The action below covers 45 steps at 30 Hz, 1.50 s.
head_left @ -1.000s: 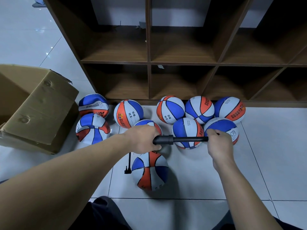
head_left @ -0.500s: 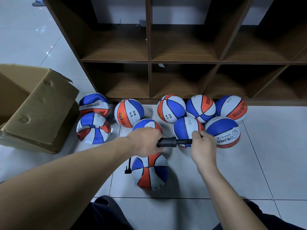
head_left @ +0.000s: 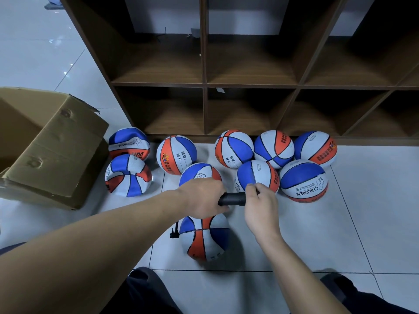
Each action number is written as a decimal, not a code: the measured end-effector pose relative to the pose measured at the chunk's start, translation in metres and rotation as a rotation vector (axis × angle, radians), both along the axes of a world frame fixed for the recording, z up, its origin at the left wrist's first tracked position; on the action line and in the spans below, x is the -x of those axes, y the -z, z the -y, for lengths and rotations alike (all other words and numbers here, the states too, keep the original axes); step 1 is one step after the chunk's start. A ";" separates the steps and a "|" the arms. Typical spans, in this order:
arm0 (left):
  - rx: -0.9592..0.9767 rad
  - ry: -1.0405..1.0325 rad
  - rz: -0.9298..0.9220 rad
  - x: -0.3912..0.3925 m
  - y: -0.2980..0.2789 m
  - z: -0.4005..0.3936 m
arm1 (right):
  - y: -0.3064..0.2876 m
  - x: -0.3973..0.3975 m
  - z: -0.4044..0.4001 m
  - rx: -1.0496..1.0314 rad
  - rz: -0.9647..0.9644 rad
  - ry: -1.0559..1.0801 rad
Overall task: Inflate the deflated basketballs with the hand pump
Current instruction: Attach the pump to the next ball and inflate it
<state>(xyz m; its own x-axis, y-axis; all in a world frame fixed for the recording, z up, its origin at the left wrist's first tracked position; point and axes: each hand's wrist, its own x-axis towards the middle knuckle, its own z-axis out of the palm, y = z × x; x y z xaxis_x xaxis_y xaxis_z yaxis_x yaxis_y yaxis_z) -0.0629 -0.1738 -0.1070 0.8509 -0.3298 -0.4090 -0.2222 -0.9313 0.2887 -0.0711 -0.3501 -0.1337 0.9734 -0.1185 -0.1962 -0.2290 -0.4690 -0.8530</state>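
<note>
**Two hands on the pump, one ball under them**

Both of my hands are closed on the hand pump (head_left: 232, 198), which lies level between them. My left hand (head_left: 203, 199) is wrapped round the black barrel, and only a short stretch of that barrel shows before my right hand (head_left: 260, 206) begins. My right hand is curled round the handle end, pressed up against the barrel, so none of the rod shows between the two.

Directly below my left hand sits the basketball (head_left: 205, 236) I am working on, blue, orange and white, its top hidden by my knuckles. A thin black hose (head_left: 174, 232) hangs down from under my left hand beside that ball's left edge; I cannot tell where its tip goes in.

Beyond my hands lie eight more balls. One round ball (head_left: 199, 174) is just past my left knuckles, another (head_left: 257, 176) just past my right fingertips, and a third marked CHILDREN (head_left: 303, 181) lies to the right of that. Farther out a row sits against the foot of the wooden shelf unit (head_left: 204, 85). Two saggy, dented balls (head_left: 128, 175) lie well to the left of my left forearm, next to an open cardboard box (head_left: 52, 150).
</note>
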 end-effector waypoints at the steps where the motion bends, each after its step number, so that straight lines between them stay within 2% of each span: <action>1: 0.004 -0.003 0.005 0.000 0.000 0.000 | 0.000 -0.001 0.000 0.001 0.002 -0.005; 9: 0.056 -0.039 -0.005 -0.004 0.001 -0.002 | 0.003 -0.015 0.013 0.001 0.015 -0.036; 18: 0.050 -0.091 -0.150 -0.006 0.010 -0.031 | 0.000 -0.037 0.071 -0.053 -0.045 0.117; 27: -0.020 -0.059 -0.045 -0.005 0.007 -0.024 | 0.002 -0.026 0.044 -0.020 0.041 0.194; 45: 0.006 -0.015 -0.044 0.001 0.002 -0.002 | 0.000 0.009 -0.006 0.012 0.014 0.040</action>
<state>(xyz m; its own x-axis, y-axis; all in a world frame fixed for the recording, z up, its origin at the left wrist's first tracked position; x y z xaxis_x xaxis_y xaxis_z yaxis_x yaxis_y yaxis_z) -0.0642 -0.1714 -0.1095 0.8368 -0.3201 -0.4442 -0.1956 -0.9325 0.3036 -0.0802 -0.3440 -0.1336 0.9704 -0.1596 -0.1813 -0.2362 -0.4698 -0.8506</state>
